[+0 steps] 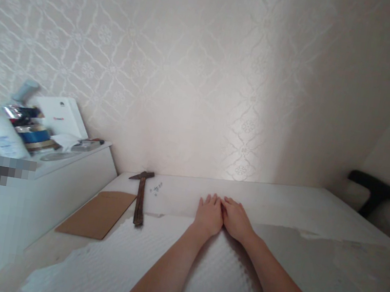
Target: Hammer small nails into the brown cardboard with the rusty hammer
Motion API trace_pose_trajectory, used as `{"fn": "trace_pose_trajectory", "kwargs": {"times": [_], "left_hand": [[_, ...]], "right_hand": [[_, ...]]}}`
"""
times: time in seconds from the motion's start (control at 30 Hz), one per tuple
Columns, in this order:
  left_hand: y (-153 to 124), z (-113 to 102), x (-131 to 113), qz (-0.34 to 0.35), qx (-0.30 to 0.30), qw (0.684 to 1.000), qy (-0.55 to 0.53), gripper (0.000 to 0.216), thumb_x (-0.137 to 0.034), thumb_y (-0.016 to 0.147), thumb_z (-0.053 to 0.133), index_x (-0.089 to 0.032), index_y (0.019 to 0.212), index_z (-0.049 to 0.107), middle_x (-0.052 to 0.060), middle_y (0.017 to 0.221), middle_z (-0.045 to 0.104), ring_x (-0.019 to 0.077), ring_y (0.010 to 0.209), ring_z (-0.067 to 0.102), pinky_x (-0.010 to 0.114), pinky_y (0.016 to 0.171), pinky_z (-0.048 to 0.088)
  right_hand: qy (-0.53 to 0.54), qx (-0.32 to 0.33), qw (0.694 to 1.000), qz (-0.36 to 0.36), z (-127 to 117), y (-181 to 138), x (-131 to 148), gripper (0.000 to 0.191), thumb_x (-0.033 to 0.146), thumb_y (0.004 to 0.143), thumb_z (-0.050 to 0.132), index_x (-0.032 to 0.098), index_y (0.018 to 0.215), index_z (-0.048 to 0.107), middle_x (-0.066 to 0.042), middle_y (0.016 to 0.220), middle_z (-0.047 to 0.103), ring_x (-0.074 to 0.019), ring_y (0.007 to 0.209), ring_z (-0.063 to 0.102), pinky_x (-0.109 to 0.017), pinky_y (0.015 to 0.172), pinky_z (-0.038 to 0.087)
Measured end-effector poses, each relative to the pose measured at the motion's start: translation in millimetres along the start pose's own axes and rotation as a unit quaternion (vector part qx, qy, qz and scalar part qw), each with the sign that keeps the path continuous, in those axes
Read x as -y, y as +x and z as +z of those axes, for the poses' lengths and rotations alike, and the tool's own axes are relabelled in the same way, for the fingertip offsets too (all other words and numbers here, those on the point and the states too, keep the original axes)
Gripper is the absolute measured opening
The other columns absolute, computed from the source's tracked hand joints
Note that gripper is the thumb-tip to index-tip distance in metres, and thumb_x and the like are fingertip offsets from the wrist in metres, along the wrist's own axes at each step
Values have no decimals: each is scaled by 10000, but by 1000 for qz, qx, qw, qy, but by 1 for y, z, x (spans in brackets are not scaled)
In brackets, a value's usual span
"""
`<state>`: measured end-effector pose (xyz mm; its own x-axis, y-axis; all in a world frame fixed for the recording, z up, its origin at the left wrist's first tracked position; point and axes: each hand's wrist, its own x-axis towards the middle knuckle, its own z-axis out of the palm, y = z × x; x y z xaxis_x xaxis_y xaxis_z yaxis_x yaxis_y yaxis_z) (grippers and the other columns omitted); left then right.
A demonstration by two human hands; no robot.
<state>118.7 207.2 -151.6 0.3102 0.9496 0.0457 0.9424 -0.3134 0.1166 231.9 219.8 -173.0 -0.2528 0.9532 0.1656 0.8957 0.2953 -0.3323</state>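
Observation:
My left hand [209, 213] and my right hand [236, 217] lie flat side by side on the white table [282, 204], fingers stretched out and touching each other near the far edge of a white textured sheet [148, 257]. Neither hand holds anything. A hammer [140, 196] with a wooden handle lies to the left of my hands, its head toward the wall. A few small nails [156, 188] lie just right of the hammer head.
A brown cardboard piece [99, 212] lies left of the hammer. A white cabinet [76, 167] at left carries bottles, tape rolls and a white box. A patterned wall stands behind the table. A black chair arm [378, 191] shows at right.

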Motion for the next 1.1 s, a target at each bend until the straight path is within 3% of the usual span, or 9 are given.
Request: {"fn": "trace_pose_trajectory", "kwargs": {"times": [0.83,1.1], "left_hand": [[2,3,2,-2,5,1000,13,516,-224,938,249,-121,1434,349,117,1516,311,262,1397,271,480,1126,248],[1,2,1,-2,5,1000,0,523,-218,938,230,-84,1431,345,124,1521,296,274,1401,260,482,1135,235]], "right_hand": [[-2,-3,1000,-4,2,1,-1,454,163,920,340,135,1339,516,-165,1405,483,-243,1333,386,-432,1090,272],[-1,1,1000,-5,0,0,0,464,165,929,313,115,1354,495,-164,1408,480,-250,1332,386,-434,1102,250]]}}
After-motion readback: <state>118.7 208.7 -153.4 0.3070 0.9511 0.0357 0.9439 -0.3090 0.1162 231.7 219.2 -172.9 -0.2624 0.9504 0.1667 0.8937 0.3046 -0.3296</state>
